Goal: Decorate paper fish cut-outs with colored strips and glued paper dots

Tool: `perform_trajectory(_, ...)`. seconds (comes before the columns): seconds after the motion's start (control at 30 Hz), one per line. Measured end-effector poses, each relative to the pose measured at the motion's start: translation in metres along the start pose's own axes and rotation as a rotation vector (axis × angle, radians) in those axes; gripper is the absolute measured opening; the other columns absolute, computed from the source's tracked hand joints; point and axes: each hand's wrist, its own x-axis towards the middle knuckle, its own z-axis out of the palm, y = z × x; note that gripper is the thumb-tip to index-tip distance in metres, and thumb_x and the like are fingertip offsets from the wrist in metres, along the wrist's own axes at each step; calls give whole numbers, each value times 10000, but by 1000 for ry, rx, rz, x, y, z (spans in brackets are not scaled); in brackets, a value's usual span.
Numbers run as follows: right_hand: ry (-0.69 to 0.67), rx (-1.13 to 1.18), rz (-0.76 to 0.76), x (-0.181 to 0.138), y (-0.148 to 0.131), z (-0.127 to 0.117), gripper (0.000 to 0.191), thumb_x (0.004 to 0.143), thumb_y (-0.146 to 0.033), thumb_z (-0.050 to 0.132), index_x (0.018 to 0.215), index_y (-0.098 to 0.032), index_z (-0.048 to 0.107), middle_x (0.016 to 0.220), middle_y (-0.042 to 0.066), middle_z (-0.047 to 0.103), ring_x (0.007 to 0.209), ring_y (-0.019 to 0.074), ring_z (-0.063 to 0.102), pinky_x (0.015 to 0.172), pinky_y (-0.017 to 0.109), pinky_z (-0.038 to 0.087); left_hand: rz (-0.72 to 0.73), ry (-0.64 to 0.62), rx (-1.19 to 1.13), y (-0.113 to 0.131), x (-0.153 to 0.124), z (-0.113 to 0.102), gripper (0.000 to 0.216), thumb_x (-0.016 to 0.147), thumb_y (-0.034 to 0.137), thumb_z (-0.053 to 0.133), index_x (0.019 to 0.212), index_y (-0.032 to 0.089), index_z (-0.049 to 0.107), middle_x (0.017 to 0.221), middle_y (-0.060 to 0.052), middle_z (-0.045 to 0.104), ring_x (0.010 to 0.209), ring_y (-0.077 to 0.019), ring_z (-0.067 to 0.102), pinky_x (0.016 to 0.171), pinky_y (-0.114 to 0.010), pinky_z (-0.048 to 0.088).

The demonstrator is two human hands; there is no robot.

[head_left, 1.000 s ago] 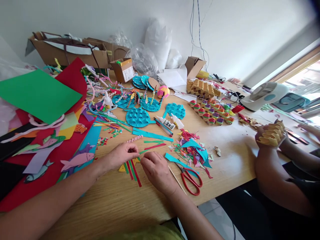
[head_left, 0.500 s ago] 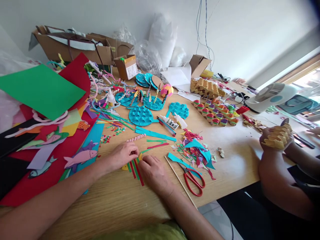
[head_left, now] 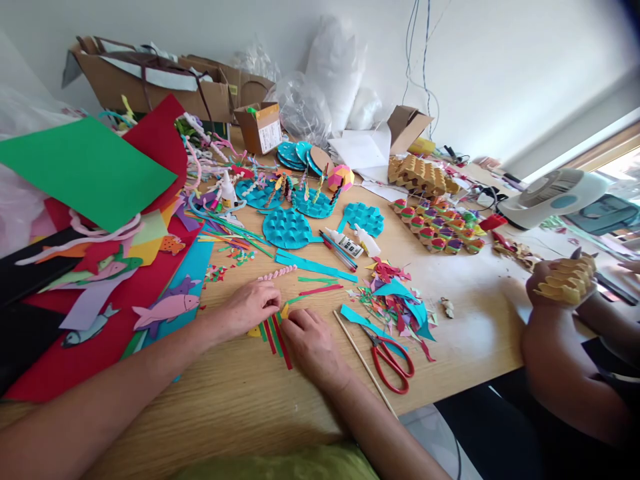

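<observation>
My left hand [head_left: 250,305] rests on the wooden table [head_left: 240,407], its fingers pinched on the top of a yellow paper shape [head_left: 256,331]. Red and green paper strips [head_left: 277,339] lie across that shape. My right hand [head_left: 309,341] lies knuckles up just right of the strips, its curled fingertips pressing on them. A thin wooden stick [head_left: 363,363] and red-handled scissors [head_left: 391,359] lie to the right of my right hand.
Coloured paper sheets [head_left: 85,173] and paper fish [head_left: 167,308] pile up at left. Teal discs [head_left: 283,227], glue bottles [head_left: 367,241] and paper scraps [head_left: 395,300] lie beyond. Another person's hand [head_left: 563,283] at right holds a yellow cardboard piece. A white fan [head_left: 553,195] stands behind.
The view has shifted a little; my right hand has dropped from a raised pinch onto the strips. The stick now lies further out from my right wrist.
</observation>
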Motion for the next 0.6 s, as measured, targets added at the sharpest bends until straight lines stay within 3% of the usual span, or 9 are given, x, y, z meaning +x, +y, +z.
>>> perform_trajectory(0.6, -32, -6, -18, 1, -1, -3, 143, 864, -168, 438, 805, -194, 567, 788, 28, 536, 715, 152, 446, 655, 255, 352, 8, -1, 38, 1, 0, 0, 122, 747, 101, 512, 658, 171, 557, 671, 3, 566, 714, -152, 509, 676, -241, 378)
